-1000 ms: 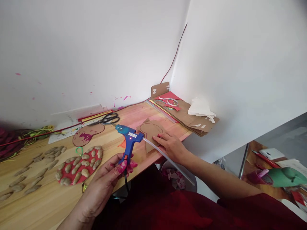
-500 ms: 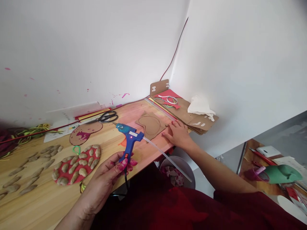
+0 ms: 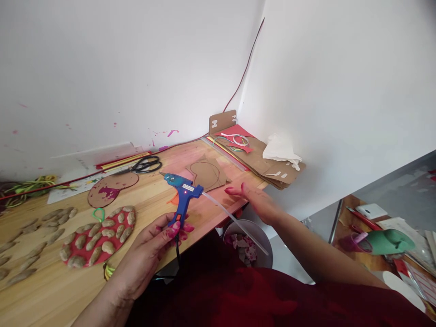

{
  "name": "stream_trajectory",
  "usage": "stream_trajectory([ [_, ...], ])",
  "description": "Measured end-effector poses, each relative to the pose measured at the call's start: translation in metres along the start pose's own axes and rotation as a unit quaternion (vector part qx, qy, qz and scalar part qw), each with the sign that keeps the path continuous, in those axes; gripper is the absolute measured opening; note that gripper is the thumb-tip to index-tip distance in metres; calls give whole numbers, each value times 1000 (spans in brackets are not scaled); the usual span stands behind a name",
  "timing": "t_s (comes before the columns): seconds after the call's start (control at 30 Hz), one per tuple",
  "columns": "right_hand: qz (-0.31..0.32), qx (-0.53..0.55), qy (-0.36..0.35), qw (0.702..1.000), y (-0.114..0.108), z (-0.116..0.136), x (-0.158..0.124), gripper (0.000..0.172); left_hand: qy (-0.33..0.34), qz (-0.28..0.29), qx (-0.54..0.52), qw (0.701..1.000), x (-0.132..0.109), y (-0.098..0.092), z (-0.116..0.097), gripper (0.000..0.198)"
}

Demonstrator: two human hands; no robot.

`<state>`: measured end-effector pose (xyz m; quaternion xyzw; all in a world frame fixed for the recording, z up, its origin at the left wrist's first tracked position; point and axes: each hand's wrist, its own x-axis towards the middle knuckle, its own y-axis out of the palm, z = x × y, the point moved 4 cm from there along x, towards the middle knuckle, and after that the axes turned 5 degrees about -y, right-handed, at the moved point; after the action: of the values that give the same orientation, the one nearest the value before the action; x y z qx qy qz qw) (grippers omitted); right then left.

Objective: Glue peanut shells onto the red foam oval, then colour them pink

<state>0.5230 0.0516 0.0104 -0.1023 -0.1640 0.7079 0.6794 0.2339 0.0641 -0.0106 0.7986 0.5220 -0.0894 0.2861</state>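
My left hand (image 3: pixel 153 247) is closed around the lower handle of a blue hot glue gun (image 3: pixel 183 197), whose red light is lit and whose nozzle points to the upper left. A long clear glue stick (image 3: pixel 235 221) sticks out of its back end. My right hand (image 3: pixel 257 200) is open, fingers stretched out, holding nothing near the table's front edge. Just left of its fingertips lies a cardboard piece (image 3: pixel 207 173) with a drawn heart-like outline. Left of the glue gun, a red heart (image 3: pixel 98 247) covered with peanuts lies on the table.
Black scissors (image 3: pixel 146 164) rest on papers by the wall, near a paint-stained cardboard heart (image 3: pixel 111 188). Loose peanuts (image 3: pixel 34 245) lie at the left. Stacked cardboard (image 3: pixel 260 159) carries coiled cords and white tissue (image 3: pixel 281 147). A bin (image 3: pixel 264 238) with scraps stands below the table edge.
My right hand has lifted off the cardboard and tabletop and moved slightly toward me. My left hand still holds the glue gun, and the view has shifted a little.
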Motion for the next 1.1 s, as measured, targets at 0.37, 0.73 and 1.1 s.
stream_trajectory([
  [0.37, 33, 376, 112, 919, 1, 17, 13, 65, -7, -8, -5, 1000, -1, -1, 1, 38],
  [0.73, -116, -31, -22, 993, -29, -2, 37, 45, -13, 2, 20, 1000, 16, 9, -17, 42],
  [1.1, -101, -223, -32, 969, -28, -17, 1, 42, -50, 49, 53, 996, 60, 53, -31, 23],
])
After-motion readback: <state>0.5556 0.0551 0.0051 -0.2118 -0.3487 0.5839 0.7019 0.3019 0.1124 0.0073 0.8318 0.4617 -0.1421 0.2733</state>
